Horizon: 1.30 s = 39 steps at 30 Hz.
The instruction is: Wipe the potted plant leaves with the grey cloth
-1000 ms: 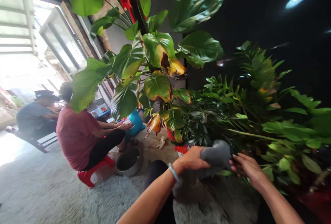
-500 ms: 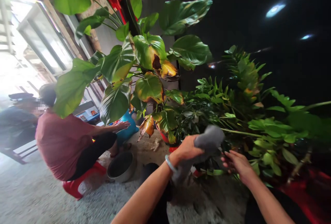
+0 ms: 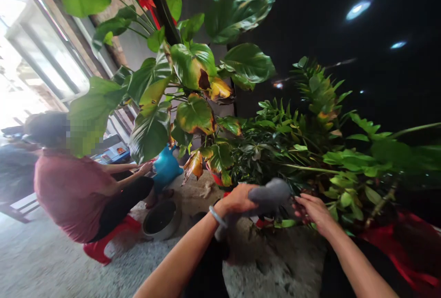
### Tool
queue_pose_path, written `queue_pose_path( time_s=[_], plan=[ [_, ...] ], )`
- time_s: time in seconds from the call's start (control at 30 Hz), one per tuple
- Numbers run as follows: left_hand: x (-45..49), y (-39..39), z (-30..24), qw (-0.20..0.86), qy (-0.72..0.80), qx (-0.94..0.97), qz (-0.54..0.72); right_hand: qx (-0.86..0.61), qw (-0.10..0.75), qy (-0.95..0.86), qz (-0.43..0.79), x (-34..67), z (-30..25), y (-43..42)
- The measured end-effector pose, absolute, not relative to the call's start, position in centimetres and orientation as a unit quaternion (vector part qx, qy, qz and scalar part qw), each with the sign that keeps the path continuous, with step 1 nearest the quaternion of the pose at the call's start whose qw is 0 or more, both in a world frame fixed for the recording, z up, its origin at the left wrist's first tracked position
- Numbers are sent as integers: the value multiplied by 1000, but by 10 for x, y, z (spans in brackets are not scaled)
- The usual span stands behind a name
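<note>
My left hand [image 3: 237, 199], with a pale bangle [image 3: 217, 216] on its wrist, is closed around a grey, soft-looking stuffed piece [image 3: 272, 192]. The rounded end of this piece points right, past my fingers, and more grey material hangs below the hand. Just beyond that end is my right hand [image 3: 312, 210], its fingers pinched together. Something small and dark shows at the fingertips, too small to name. Whether it touches the grey piece, I cannot tell.
Leafy potted plants [image 3: 196, 114] stand close in front and to the right. At left a person [image 3: 72, 188] sits on a red stool [image 3: 113, 238], near a grey tub [image 3: 161, 220] and a blue bag [image 3: 167, 167]. Red material [image 3: 399, 252] lies at the lower right.
The grey piece has tilted from slanting upward to nearly level. Both hands appear slightly further left in view, as the whole scene has shifted left. The seated person's head and arms have moved.
</note>
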<state>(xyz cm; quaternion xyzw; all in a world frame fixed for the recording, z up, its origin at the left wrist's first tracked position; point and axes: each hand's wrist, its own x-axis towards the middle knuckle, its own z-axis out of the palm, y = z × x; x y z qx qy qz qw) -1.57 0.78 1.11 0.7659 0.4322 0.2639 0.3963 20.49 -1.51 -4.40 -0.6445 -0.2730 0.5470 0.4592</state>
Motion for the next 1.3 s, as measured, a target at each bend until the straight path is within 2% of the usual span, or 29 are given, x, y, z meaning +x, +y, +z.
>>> queue_pose_path(
  time_s=[0.1, 0.2, 0.33, 0.4, 0.5, 0.6, 0.7, 0.8, 0.87, 0.97, 1.13, 1.23, 1.3],
  plan=[
    [-30, -15, 10, 474, 401, 761, 187, -642, 463, -276, 545, 206, -45, -17],
    [-29, -14, 33, 511, 381, 728, 254, -637, 462, -279, 551, 206, -45, -17],
    [-6, 17, 49, 450, 381, 684, 430, -638, 457, -275, 555, 205, -43, -12],
    [4, 25, 39, 402, 416, 682, 448, -638, 460, -274, 553, 205, -44, -10],
    [4, 13, 15, 357, 464, 750, 308, -639, 460, -277, 550, 206, -47, -11],
    [-12, -13, 9, 418, 417, 779, 212, -637, 458, -286, 550, 207, -48, -14],
    [-31, -19, 35, 459, 403, 713, 345, -627, 463, -292, 554, 207, -46, -16],
    [-41, 6, 70, 399, 455, 579, 546, -627, 467, -289, 552, 206, -44, -15],
    [-42, 28, 79, 345, 494, 497, 625, -631, 469, -282, 550, 205, -45, -13],
    [-41, 37, 54, 317, 549, 469, 615, -633, 471, -274, 550, 202, -47, -10],
    [-47, -24, -15, 412, 619, 421, 520, -637, 469, -283, 542, 201, -46, -13],
    [-54, -43, -4, 437, 599, 373, 558, -636, 468, -286, 542, 202, -44, -15],
    [-56, -29, 24, 367, 575, 389, 619, -633, 471, -276, 549, 202, -42, -14]
  ],
)
